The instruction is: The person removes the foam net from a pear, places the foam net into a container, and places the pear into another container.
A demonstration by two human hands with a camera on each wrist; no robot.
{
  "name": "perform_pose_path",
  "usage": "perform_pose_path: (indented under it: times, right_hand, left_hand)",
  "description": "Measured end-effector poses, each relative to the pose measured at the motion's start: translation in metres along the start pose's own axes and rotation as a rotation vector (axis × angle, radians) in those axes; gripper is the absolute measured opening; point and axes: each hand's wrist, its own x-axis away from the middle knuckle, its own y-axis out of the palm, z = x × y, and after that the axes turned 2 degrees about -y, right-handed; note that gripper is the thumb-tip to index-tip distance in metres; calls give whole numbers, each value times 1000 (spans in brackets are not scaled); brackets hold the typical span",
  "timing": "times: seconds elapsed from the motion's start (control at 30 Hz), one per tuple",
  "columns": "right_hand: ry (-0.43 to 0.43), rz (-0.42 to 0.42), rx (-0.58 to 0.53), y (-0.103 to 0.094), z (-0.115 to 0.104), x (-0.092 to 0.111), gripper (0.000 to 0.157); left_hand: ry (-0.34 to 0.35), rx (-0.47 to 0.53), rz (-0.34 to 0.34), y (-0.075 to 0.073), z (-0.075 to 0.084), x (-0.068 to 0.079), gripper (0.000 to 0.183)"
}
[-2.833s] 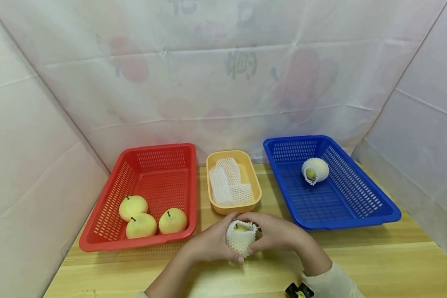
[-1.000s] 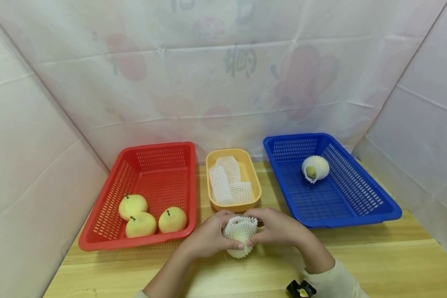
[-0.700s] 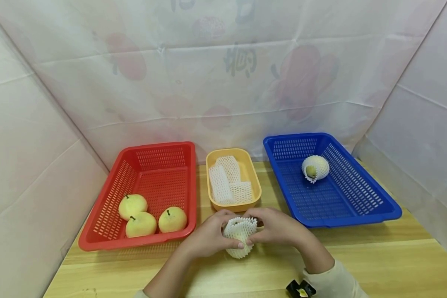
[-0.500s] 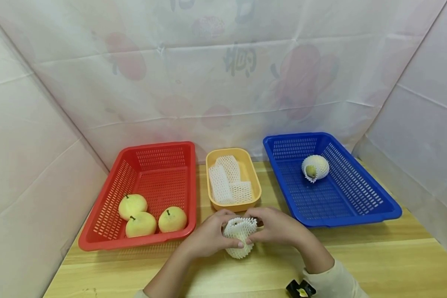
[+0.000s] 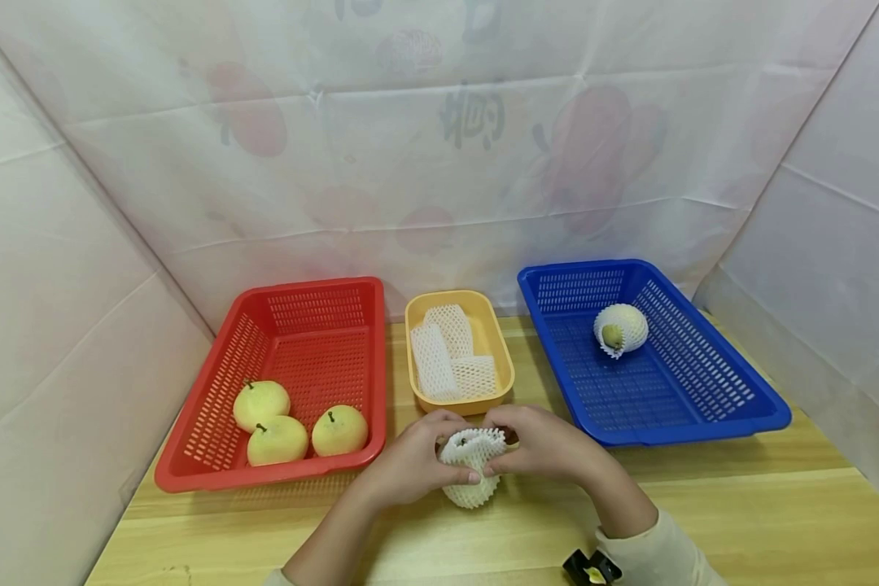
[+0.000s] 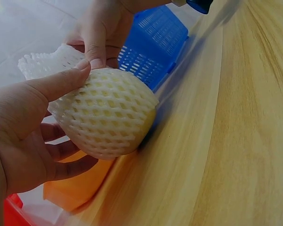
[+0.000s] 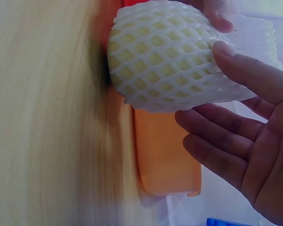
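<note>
Between both hands, low in the middle of the head view, a yellow pear [image 6: 148, 122] sits in a white foam net [image 5: 472, 480]. Its lower end shows bare in the left wrist view. My left hand [image 5: 413, 464] holds the netted pear from the left, thumb on the front and fingers curled behind. My right hand [image 5: 538, 443] pinches the net near its gathered top, thumb in front; its lower fingers [image 7: 217, 155] extend loosely below. A dark stem tip shows at the net's mouth. The sleeve's loose end [image 7: 259, 37] sticks out past the pear's top.
Left stands a red basket [image 5: 377, 366] with three bare pears [image 5: 278, 441]. A yellow tray [image 5: 498, 350] behind the hands holds several flat foam nets [image 5: 434, 362]. At right, a blue basket [image 5: 593, 391] contains one netted pear [image 5: 621, 327]. A wooden table [image 5: 703, 505] lies underneath.
Since the earliest frame, the net has come up over the pear's top, hiding most of the yellow skin there. Over the last second the hands have barely moved.
</note>
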Motion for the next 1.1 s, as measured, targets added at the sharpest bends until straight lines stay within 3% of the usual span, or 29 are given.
perform_pose_path:
  times: [0.63, 1.1]
  right_hand:
    - [-33, 40, 41, -1, -2, 1, 25]
    - [-36, 48, -15, -2, -2, 2, 24]
  left_hand:
    - [9, 19, 19, -1, 5, 0, 29]
    - [44, 39, 28, -1, 7, 0, 18]
